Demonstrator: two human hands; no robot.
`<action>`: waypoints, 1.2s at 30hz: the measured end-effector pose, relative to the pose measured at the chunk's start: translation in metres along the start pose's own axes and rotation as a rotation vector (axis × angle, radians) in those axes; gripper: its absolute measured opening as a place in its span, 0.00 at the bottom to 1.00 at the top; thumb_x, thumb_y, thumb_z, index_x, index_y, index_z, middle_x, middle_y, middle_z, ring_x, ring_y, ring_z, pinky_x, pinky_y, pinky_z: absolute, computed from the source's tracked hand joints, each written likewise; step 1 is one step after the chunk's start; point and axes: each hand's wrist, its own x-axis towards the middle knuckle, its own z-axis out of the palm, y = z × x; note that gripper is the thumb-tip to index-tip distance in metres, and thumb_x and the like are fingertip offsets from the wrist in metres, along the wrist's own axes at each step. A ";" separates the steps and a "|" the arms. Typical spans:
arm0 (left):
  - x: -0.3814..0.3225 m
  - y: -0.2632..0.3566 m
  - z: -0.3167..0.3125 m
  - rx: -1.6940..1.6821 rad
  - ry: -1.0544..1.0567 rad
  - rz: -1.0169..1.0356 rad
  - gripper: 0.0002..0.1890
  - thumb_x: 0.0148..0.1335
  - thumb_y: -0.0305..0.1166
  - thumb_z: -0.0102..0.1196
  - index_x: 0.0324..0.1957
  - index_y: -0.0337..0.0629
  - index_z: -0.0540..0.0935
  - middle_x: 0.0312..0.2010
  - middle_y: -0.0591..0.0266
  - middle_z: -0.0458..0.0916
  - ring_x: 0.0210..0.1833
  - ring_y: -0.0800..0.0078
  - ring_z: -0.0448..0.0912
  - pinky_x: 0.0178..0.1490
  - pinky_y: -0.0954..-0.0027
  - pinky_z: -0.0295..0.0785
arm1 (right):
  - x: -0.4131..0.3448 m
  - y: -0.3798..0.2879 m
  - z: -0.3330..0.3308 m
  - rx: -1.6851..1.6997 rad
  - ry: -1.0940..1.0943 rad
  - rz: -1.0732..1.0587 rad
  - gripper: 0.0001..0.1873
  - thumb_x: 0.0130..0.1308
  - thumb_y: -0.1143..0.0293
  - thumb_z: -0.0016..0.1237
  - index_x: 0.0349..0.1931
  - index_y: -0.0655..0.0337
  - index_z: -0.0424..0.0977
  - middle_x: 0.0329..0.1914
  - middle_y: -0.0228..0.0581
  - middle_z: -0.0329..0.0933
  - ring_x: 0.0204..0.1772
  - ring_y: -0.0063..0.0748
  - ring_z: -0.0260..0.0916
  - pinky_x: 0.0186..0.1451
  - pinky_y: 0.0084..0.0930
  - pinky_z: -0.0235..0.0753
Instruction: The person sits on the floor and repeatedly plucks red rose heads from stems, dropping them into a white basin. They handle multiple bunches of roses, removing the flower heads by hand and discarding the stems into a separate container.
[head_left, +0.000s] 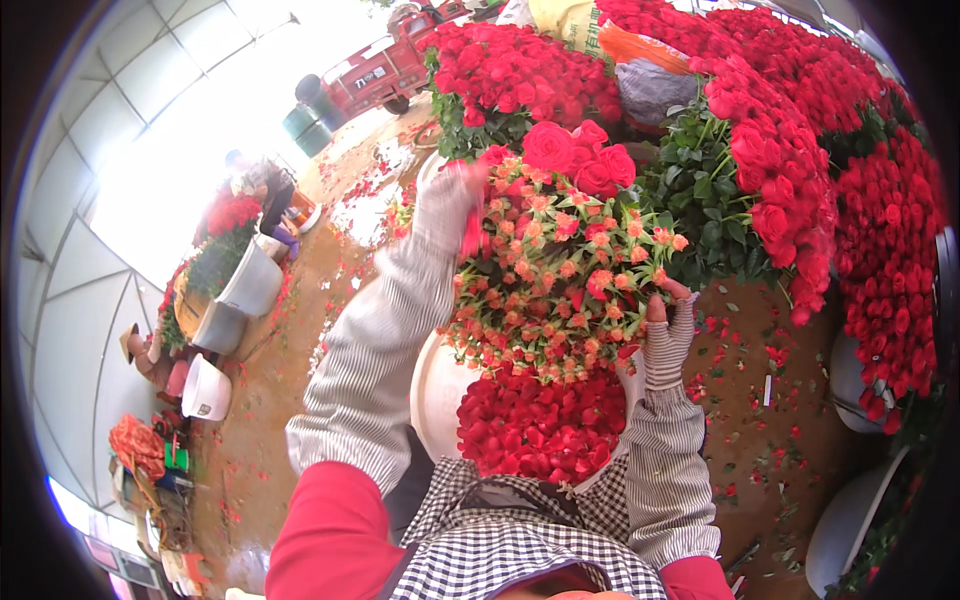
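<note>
Before me is a bunch of rose heads (559, 270), most of them plucked down to orange centres and green sepals. Several full red roses (577, 154) stand at its far edge. My left hand (452, 202), blurred, is at the bunch's upper left beside a red blur, perhaps petals; its grip cannot be made out. At the right edge, my right hand (670, 330), in a striped fingerless glove, closes thumb and fingertips on the bunch. Below the bunch, loose red petals (540, 427) lie in a pale plastic tub (435, 405) against my checked apron (510, 555).
Red roses (525, 71) are massed ahead, with more roses (787, 172) on the right. Grey tubs (847, 525) stand lower right. To the left are a white bucket (206, 386) and two people, one bending (262, 184). Petals litter the brown floor (300, 375). A red cargo vehicle (382, 75) stands behind.
</note>
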 end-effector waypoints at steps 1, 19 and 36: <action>-0.035 0.003 0.004 0.051 -0.048 -0.147 0.15 0.60 0.43 0.56 0.24 0.44 0.77 0.12 0.67 0.69 0.09 0.79 0.66 0.12 0.74 0.61 | 0.001 0.001 0.000 -0.009 -0.001 -0.020 0.12 0.65 0.70 0.47 0.47 0.61 0.69 0.46 0.35 0.67 0.49 0.28 0.65 0.54 0.25 0.65; 0.058 -0.023 -0.002 1.356 -0.196 -0.069 0.23 0.57 0.47 0.51 0.52 0.48 0.70 0.43 0.49 0.78 0.48 0.49 0.76 0.53 0.56 0.70 | 0.000 0.006 -0.001 -0.005 0.016 -0.014 0.11 0.65 0.70 0.47 0.46 0.60 0.69 0.47 0.36 0.67 0.47 0.26 0.65 0.53 0.24 0.65; -0.046 -0.010 -0.027 0.035 -0.407 -0.072 0.15 0.64 0.43 0.51 0.40 0.39 0.77 0.26 0.61 0.78 0.26 0.75 0.75 0.30 0.75 0.72 | 0.003 0.004 -0.002 -0.088 0.020 -0.115 0.11 0.64 0.72 0.48 0.46 0.60 0.70 0.47 0.32 0.68 0.39 0.19 0.65 0.42 0.19 0.68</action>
